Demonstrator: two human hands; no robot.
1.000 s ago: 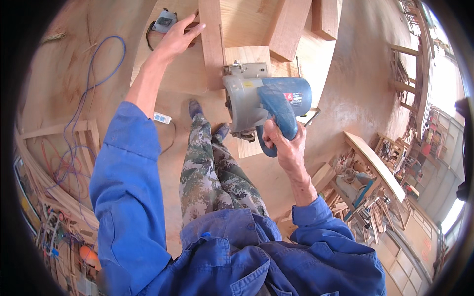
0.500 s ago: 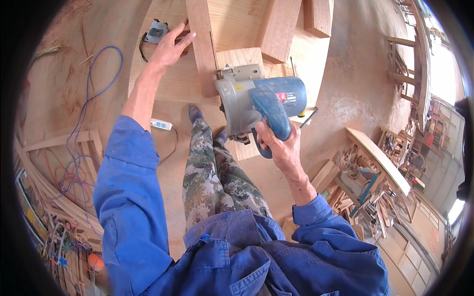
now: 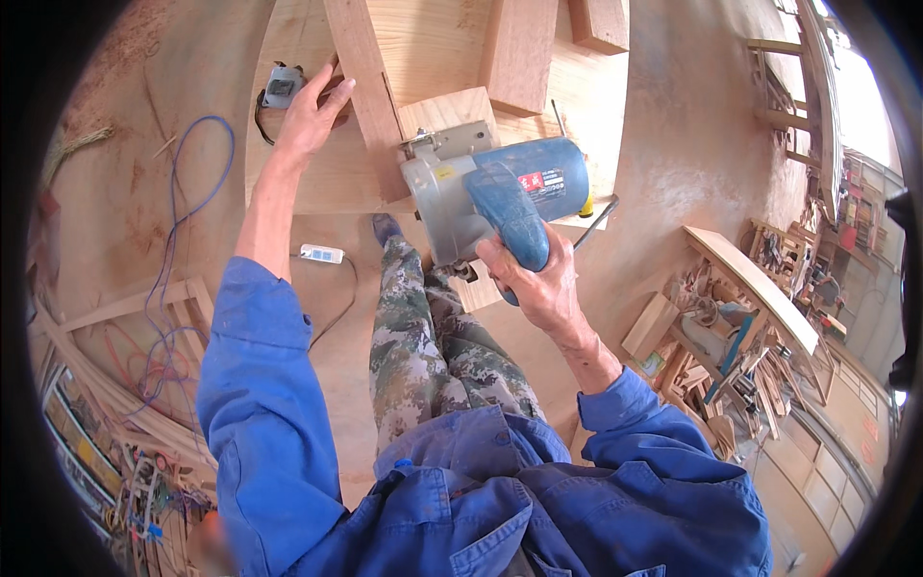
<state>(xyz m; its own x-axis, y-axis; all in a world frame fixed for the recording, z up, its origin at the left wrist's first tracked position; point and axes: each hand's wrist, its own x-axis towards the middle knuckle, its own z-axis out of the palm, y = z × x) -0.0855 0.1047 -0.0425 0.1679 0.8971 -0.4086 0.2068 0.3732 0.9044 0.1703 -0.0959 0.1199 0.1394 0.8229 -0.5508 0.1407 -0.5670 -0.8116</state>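
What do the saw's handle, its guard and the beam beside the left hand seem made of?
Saw handle: probably moulded plastic, given its smooth, rounded blue surface. Guard: likely cast metal, from its dull grey look, though plastic is possible. Beam: bare wood, by its matte reddish-brown faces.

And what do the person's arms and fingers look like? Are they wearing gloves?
No gloves: the left fingers and right fingers are bare. The left sleeve and right sleeve are blue cloth, loose and wrinkly, and neither reaches down to the fingers.
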